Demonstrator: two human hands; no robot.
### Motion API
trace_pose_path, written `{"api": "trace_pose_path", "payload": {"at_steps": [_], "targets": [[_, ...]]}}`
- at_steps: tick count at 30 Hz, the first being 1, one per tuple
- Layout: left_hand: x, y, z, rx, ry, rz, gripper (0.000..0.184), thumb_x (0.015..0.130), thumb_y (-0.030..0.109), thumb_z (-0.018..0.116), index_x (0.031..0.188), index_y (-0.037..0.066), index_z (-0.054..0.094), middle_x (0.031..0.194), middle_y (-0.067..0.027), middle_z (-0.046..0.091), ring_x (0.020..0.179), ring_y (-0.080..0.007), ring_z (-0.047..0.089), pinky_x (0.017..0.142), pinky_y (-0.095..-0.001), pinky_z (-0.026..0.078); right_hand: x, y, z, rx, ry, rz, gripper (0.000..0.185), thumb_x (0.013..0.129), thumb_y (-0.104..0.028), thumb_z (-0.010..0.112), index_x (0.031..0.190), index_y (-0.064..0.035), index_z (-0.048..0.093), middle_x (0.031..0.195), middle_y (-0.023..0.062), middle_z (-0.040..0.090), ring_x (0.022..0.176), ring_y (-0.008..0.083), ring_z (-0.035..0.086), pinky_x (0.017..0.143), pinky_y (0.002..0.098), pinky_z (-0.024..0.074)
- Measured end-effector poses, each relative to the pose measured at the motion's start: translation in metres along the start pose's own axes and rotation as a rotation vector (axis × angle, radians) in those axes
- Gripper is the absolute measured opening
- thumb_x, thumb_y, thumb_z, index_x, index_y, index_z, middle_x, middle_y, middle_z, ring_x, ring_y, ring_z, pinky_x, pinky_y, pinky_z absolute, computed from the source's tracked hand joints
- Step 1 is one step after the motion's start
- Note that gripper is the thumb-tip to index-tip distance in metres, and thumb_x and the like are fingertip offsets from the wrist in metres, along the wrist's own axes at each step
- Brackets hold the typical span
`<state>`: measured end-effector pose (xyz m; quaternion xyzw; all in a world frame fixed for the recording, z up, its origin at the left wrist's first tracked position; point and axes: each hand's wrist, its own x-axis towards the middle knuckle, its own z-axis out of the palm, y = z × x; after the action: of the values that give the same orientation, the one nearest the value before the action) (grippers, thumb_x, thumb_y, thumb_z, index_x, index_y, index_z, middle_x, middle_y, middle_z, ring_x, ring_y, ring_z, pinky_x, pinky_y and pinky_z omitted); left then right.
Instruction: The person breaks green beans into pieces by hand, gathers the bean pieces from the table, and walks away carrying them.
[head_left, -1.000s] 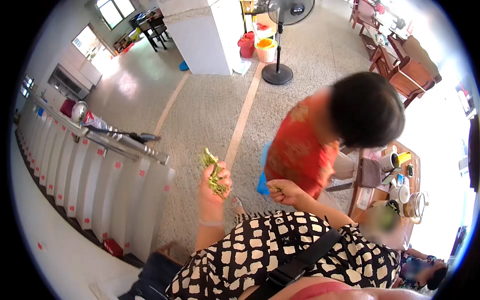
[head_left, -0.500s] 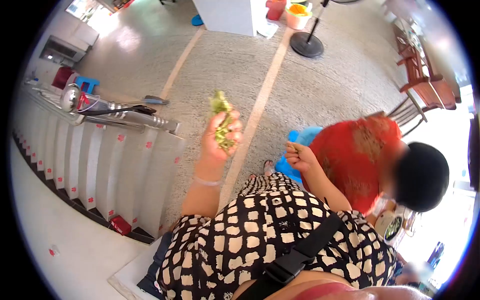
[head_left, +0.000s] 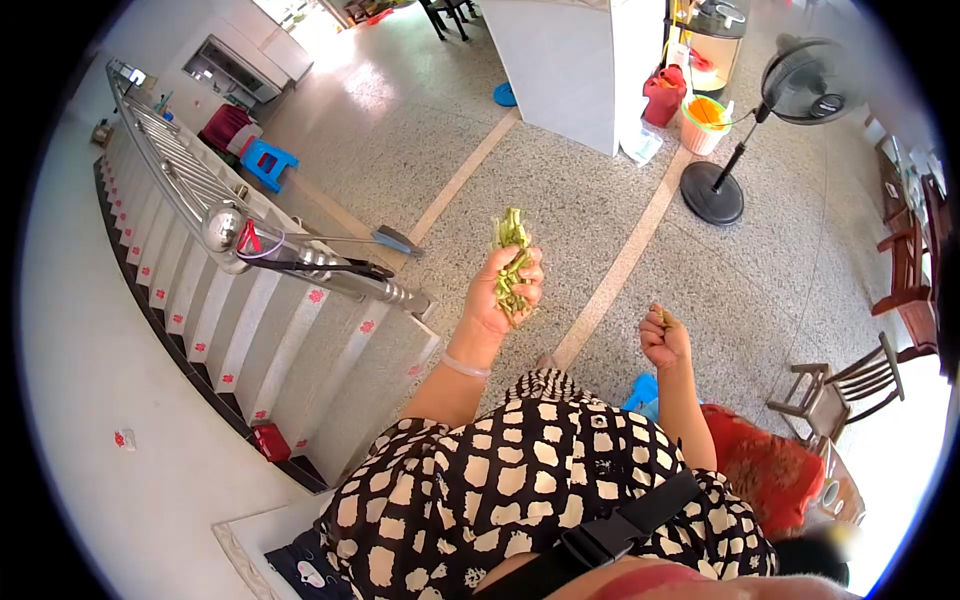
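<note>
My left hand (head_left: 487,303) is raised in front of me, its fingers wrapped around a bunch of cut green vegetable stems (head_left: 511,262). Pale green pieces stick out above the fist and show between the fingers. To the right and a little lower, my right hand (head_left: 668,349) is closed in a pinch. A small yellowish-green stem piece (head_left: 666,318) shows at its fingertips. The two hands are apart, both above the speckled floor.
At left, stairs (head_left: 235,325) run beside a metal railing (head_left: 180,165). A standing fan (head_left: 713,192), an orange-filled bucket (head_left: 704,128) and a pillar (head_left: 560,75) are ahead. A person in red (head_left: 765,465) is close at right, near a wooden chair (head_left: 825,395) and something blue (head_left: 640,391).
My view has turned, so the room sits lower and further right. The person in red is now lower in view. Both hands keep hold of their green pieces.
</note>
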<state>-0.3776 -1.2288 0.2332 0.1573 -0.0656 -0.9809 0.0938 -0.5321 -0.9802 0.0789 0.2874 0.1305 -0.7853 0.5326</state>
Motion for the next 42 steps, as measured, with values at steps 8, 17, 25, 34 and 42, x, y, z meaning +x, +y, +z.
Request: {"api": "trace_pose_path", "payload": {"at_steps": [8, 17, 25, 34, 42], "targets": [[0.101, 0.129, -0.037, -0.164, -0.053, 0.009, 0.017, 0.089, 0.014, 0.054, 0.105, 0.008, 0.055, 0.085, -0.0021, 0.049, 0.070, -0.0099, 0.048, 0.050, -0.0196, 0.042, 0.122, -0.026, 0.063, 0.088, 0.058, -0.019, 0.013, 0.094, -0.014, 0.043, 0.082, -0.0086, 0.044, 0.062, -0.0028, 0.035, 0.048, 0.0068, 0.027, 0.035, 0.0186, 0.0191], [0.211, 0.284, -0.032, -0.080, -0.076, 0.092, 0.017, 0.091, 0.013, 0.052, 0.107, 0.010, 0.054, 0.085, -0.0045, 0.053, 0.068, -0.0093, 0.051, 0.045, -0.0192, 0.042, 0.280, -0.061, 0.214, -0.037, 0.091, -0.065, 0.010, 0.093, -0.012, 0.046, 0.084, -0.0080, 0.042, 0.063, -0.0016, 0.037, 0.049, 0.0066, 0.028, 0.036, 0.0175, 0.0200], [0.299, 0.438, -0.073, -0.200, 0.048, 0.343, 0.021, 0.089, 0.014, 0.053, 0.110, 0.010, 0.055, 0.094, -0.0044, 0.051, 0.073, -0.0107, 0.047, 0.050, -0.0206, 0.042, 0.512, -0.081, 0.318, -0.063, 0.098, 0.188, 0.012, 0.093, -0.011, 0.044, 0.081, -0.0085, 0.044, 0.061, -0.0033, 0.036, 0.048, 0.0059, 0.027, 0.036, 0.0171, 0.0191], [0.354, 0.620, -0.057, -0.186, 0.139, 0.889, 0.008, 0.089, 0.013, 0.052, 0.093, 0.006, 0.049, 0.088, -0.0035, 0.049, 0.068, -0.0092, 0.046, 0.046, -0.0187, 0.041, 0.787, -0.008, 0.563, -0.446, -0.126, 0.570, 0.012, 0.090, -0.006, 0.043, 0.079, -0.0088, 0.046, 0.062, -0.0033, 0.038, 0.050, 0.0058, 0.029, 0.036, 0.0167, 0.0192], [0.411, 0.807, -0.098, -0.281, 0.168, 1.036, 0.021, 0.087, 0.011, 0.055, 0.108, 0.006, 0.051, 0.093, -0.0065, 0.050, 0.072, -0.0118, 0.046, 0.049, -0.0206, 0.041, 1.005, 0.064, 0.664, -0.331, -0.131, 0.804, 0.015, 0.095, -0.013, 0.041, 0.086, -0.0041, 0.049, 0.062, -0.0009, 0.039, 0.050, 0.0070, 0.029, 0.038, 0.0195, 0.0205]]}}
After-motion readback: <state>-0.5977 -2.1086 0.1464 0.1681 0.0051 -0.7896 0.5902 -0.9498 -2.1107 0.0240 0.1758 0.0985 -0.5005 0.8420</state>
